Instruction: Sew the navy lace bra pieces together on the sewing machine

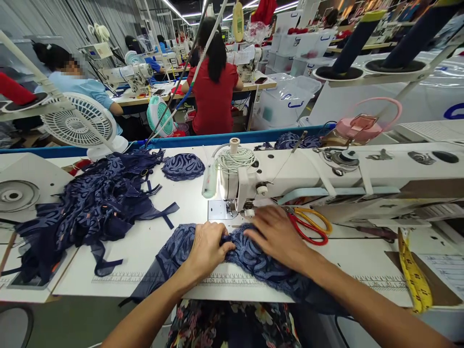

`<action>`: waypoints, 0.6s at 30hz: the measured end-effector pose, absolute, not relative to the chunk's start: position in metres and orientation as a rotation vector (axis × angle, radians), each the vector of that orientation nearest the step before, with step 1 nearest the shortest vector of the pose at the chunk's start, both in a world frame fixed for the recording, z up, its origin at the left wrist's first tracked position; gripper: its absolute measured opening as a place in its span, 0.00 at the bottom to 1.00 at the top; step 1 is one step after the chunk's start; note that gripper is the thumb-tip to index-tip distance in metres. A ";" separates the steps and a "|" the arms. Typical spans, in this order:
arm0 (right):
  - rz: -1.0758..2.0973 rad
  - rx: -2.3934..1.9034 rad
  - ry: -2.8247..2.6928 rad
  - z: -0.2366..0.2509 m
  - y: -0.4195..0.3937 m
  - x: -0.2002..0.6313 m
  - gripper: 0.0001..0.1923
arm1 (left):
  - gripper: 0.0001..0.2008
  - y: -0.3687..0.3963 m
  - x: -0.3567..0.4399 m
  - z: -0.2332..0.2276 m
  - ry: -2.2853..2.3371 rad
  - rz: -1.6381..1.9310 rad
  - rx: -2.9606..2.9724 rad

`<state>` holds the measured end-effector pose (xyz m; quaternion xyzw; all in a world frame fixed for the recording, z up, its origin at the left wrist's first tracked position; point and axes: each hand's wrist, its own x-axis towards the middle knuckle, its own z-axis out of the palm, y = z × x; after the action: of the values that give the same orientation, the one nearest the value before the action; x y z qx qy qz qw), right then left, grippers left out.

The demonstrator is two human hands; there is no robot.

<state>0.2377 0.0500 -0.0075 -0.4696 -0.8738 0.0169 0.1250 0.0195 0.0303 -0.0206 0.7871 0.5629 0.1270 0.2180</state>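
A navy embroidered bra (pixel 253 251) lies across the front of the sewing machine bed, its two cups side by side and its mesh wings trailing to both sides. My left hand (pixel 208 246) pinches it at the middle between the cups, thumb and fingers closed on the cloth. Over the right cup lies my right hand (pixel 277 234), slightly blurred, with fingers stretched and apart, close to the presser foot. The needle area of the sewing machine (pixel 235 193) sits just beyond both hands. Red-handled scissors (pixel 308 232) rest right of my right hand, beside an orange-handled pair (pixel 319 217).
A heap of navy bra pieces (pixel 105 203) covers the left of the table, with a loose cup (pixel 183 166) behind. A printed ruler (pixel 239 280) runs along the front edge. A yellow tape measure (pixel 415 275) hangs at right. A white fan (pixel 79 121) stands back left; co-workers sit beyond.
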 end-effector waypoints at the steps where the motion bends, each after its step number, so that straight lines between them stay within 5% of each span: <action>1: 0.207 -1.290 -2.544 -0.009 0.046 0.231 0.13 | 0.09 0.030 0.019 -0.020 1.538 0.362 2.127; 7: 0.881 -1.262 -2.390 -0.011 0.049 0.213 0.03 | 0.05 0.031 0.013 -0.012 1.417 0.422 1.971; 18: 1.079 -1.073 -2.384 -0.005 0.058 0.210 0.06 | 0.08 0.033 0.010 -0.012 1.257 0.459 1.933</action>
<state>0.2101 0.0581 -0.0053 -0.3749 -0.8325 0.3769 0.1562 0.0101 0.0326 -0.0119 0.7588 0.4935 0.1800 0.3850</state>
